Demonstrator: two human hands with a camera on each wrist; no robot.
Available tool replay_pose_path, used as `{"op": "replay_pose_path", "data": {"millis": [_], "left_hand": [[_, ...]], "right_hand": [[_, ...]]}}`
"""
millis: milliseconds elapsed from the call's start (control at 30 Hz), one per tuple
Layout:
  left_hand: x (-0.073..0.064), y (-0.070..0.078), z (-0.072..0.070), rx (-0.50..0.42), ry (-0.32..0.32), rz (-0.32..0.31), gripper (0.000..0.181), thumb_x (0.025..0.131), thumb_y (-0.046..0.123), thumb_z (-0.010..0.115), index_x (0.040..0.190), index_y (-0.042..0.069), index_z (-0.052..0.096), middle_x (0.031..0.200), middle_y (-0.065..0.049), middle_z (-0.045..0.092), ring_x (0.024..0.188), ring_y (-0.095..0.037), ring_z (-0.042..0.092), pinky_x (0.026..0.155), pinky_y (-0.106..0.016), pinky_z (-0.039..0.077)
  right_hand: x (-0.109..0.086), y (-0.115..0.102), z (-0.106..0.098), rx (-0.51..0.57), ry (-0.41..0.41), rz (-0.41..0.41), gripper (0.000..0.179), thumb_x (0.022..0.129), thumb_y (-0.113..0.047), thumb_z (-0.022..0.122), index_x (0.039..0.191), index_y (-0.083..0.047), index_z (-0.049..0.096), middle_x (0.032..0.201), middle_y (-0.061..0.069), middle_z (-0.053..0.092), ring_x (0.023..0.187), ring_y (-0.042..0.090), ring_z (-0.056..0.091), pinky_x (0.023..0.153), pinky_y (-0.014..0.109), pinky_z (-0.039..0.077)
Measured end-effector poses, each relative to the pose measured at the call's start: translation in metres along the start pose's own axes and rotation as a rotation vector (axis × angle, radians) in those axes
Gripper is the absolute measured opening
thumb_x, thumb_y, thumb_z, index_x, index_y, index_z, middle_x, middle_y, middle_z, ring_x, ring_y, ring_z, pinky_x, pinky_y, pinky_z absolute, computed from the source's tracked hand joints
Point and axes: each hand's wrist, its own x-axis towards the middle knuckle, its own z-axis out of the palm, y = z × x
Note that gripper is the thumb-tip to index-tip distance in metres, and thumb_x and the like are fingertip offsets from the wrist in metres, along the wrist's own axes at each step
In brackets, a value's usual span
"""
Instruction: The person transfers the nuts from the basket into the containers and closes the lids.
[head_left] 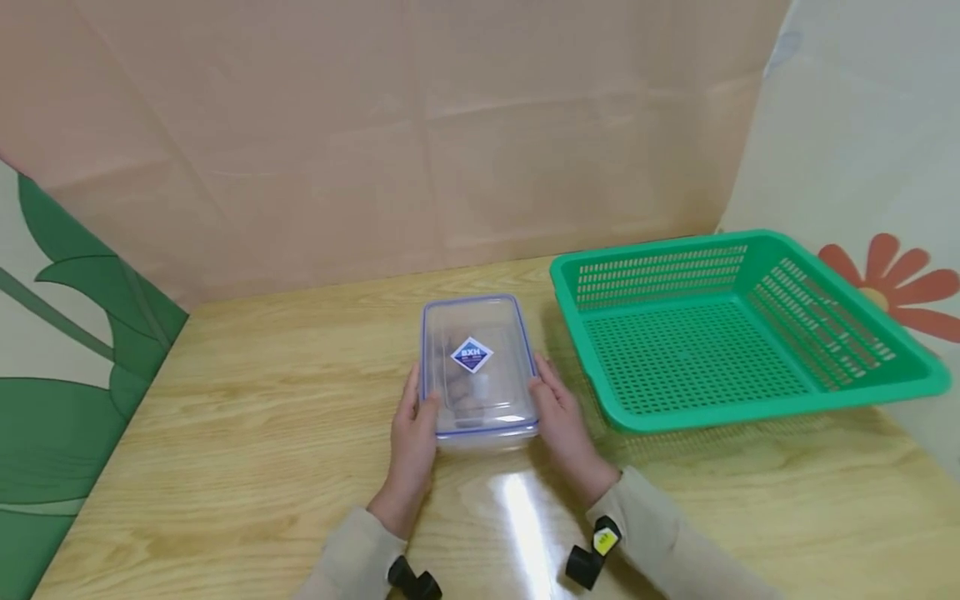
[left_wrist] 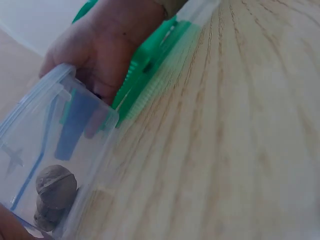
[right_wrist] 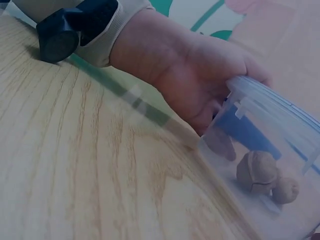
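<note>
Between both hands is a clear plastic food container [head_left: 483, 400] with a blue-edged lid, a blue diamond label on top. The left hand [head_left: 415, 429] grips its left side, thumb on the lid's edge. On the right side the right hand [head_left: 564, 425] grips it likewise. Through the container's wall, a few brown, seamed, walnut-like balls [right_wrist: 257, 171] show inside at the bottom. The left wrist view shows the right hand [left_wrist: 102, 47] across the container; the right wrist view shows the left hand [right_wrist: 195, 75]. Whether the container's base touches the table cannot be told.
A green perforated plastic basket [head_left: 787, 402] stands on the wooden table [head_left: 247, 450], right of the container. A pinkish cloth [head_left: 315, 150] hangs behind the table. Printed sheets with green leaves [head_left: 52, 442] and a red flower [head_left: 907, 292] stand at the sides.
</note>
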Motion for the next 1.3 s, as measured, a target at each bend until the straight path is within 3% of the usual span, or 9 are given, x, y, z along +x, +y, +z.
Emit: {"op": "replay_pose_path", "data": {"millis": [100, 267, 367, 600, 733, 833, 967, 1100, 1300], "left_hand": [[-0.001, 0.001, 0.001, 0.012, 0.031, 0.002, 0.054, 0.094, 0.018, 0.050, 0.145, 0.022, 0.033, 0.151, -0.003, 0.028, 0.133, -0.022, 0.033, 0.110, -0.039, 0.031], [0.000, 0.002, -0.002, 0.126, 0.107, 0.092, 0.060, 0.089, 0.014, 0.056, 0.144, 0.013, 0.033, 0.152, -0.010, 0.024, 0.136, -0.026, 0.028, 0.113, -0.041, 0.024], [0.000, 0.003, -0.004, 0.176, 0.130, 0.102, 0.066, 0.088, 0.016, 0.059, 0.146, 0.014, 0.027, 0.152, -0.010, 0.024, 0.137, -0.026, 0.028, 0.113, -0.042, 0.024], [-0.001, 0.005, -0.004, 0.093, 0.119, 0.110, 0.078, 0.087, 0.010, 0.061, 0.149, 0.018, 0.016, 0.151, -0.012, 0.027, 0.135, -0.025, 0.032, 0.110, -0.036, 0.031], [0.000, 0.006, -0.003, 0.013, 0.110, 0.135, 0.080, 0.085, 0.001, 0.060, 0.149, 0.014, 0.013, 0.151, -0.016, 0.022, 0.136, -0.026, 0.031, 0.108, -0.032, 0.032], [0.001, 0.006, -0.002, 0.038, 0.121, 0.151, 0.068, 0.085, 0.002, 0.060, 0.144, 0.003, 0.027, 0.149, -0.019, 0.026, 0.136, -0.026, 0.029, 0.108, -0.033, 0.031], [0.002, 0.005, -0.002, 0.086, 0.141, 0.133, 0.052, 0.086, 0.006, 0.060, 0.135, 0.002, 0.044, 0.144, -0.016, 0.038, 0.133, -0.023, 0.035, 0.107, -0.033, 0.033], [0.002, 0.004, 0.000, 0.043, 0.139, 0.101, 0.052, 0.087, 0.007, 0.059, 0.136, 0.004, 0.043, 0.139, -0.012, 0.045, 0.126, -0.022, 0.044, 0.102, -0.032, 0.039], [0.000, 0.004, 0.001, 0.027, 0.143, 0.065, 0.053, 0.088, 0.008, 0.059, 0.138, 0.005, 0.041, 0.141, -0.010, 0.043, 0.128, -0.021, 0.041, 0.104, -0.031, 0.037]], "right_hand": [[-0.001, 0.000, 0.000, -0.006, 0.027, 0.007, 0.048, 0.096, -0.016, 0.043, 0.142, -0.007, 0.033, 0.153, 0.015, 0.016, 0.142, 0.026, 0.011, 0.117, 0.039, 0.011], [-0.002, -0.004, 0.000, -0.070, 0.080, -0.038, 0.048, 0.093, -0.013, 0.049, 0.140, -0.004, 0.038, 0.152, 0.020, 0.017, 0.141, 0.030, 0.014, 0.116, 0.042, 0.014], [-0.003, -0.008, 0.000, -0.087, 0.101, -0.090, 0.052, 0.092, -0.009, 0.051, 0.141, -0.003, 0.036, 0.151, 0.020, 0.020, 0.139, 0.030, 0.019, 0.115, 0.042, 0.019], [-0.002, -0.012, 0.001, 0.000, 0.089, -0.066, 0.066, 0.089, -0.004, 0.051, 0.147, -0.006, 0.020, 0.142, 0.022, 0.039, 0.123, 0.034, 0.045, 0.100, 0.042, 0.042], [-0.002, -0.012, 0.002, 0.000, 0.095, -0.041, 0.062, 0.090, -0.006, 0.052, 0.145, -0.002, 0.024, 0.141, 0.022, 0.039, 0.122, 0.035, 0.047, 0.099, 0.041, 0.044], [-0.002, -0.011, 0.002, 0.004, 0.110, -0.029, 0.055, 0.089, -0.007, 0.053, 0.141, -0.001, 0.035, 0.135, 0.024, 0.046, 0.116, 0.034, 0.051, 0.094, 0.040, 0.048], [-0.001, -0.009, 0.003, 0.033, 0.124, -0.010, 0.049, 0.089, -0.007, 0.053, 0.137, -0.003, 0.043, 0.131, 0.023, 0.050, 0.114, 0.031, 0.052, 0.093, 0.038, 0.049], [0.000, -0.008, 0.004, 0.079, 0.129, -0.001, 0.048, 0.089, -0.006, 0.053, 0.136, -0.003, 0.044, 0.130, 0.023, 0.051, 0.113, 0.030, 0.052, 0.088, 0.028, 0.051], [0.000, -0.007, 0.007, 0.118, 0.159, -0.014, 0.046, 0.088, -0.002, 0.051, 0.134, 0.000, 0.046, 0.128, 0.023, 0.052, 0.110, 0.027, 0.051, 0.084, 0.017, 0.048]]}}
